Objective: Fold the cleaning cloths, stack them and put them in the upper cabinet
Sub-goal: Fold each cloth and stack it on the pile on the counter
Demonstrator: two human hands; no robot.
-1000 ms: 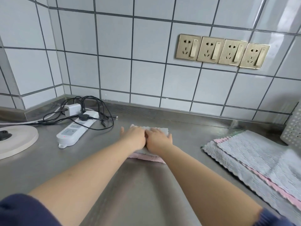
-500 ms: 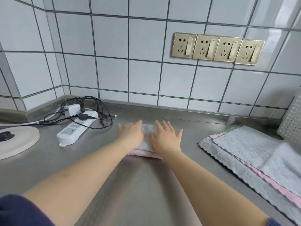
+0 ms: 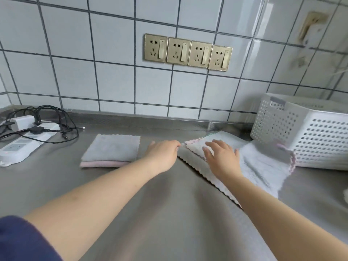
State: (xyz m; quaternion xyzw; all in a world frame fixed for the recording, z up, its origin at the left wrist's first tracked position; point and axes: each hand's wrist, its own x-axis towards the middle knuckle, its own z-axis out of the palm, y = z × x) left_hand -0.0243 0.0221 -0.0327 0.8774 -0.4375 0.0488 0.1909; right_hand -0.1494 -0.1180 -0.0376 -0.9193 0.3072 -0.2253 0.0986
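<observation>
Cloths lie in two spots on the shiny metal counter (image 3: 169,213). One small folded stack (image 3: 111,150), grey on top with pink under it, sits alone to the left, with no hand on it. It is just to the left of the left hand (image 3: 162,154), with a bit of bare counter between them. The left hand is low over the counter with its fingers bent loosely, and it holds nothing; its fingertips reach the near corner of the pile of flat cloths (image 3: 250,162). That pile is to the right, with wavy edges in grey, white and pink. The right hand (image 3: 222,157) lies flat on top of the pile, fingers spread wide open, pressing down and not gripping. The far side of the pile touches a white basket (image 3: 305,132) full of little holes. Far to the left are a white power strip (image 3: 26,142) and a tangle of black cords (image 3: 56,117). Four gold wall sockets (image 3: 188,51) sit on the white tiles above.
</observation>
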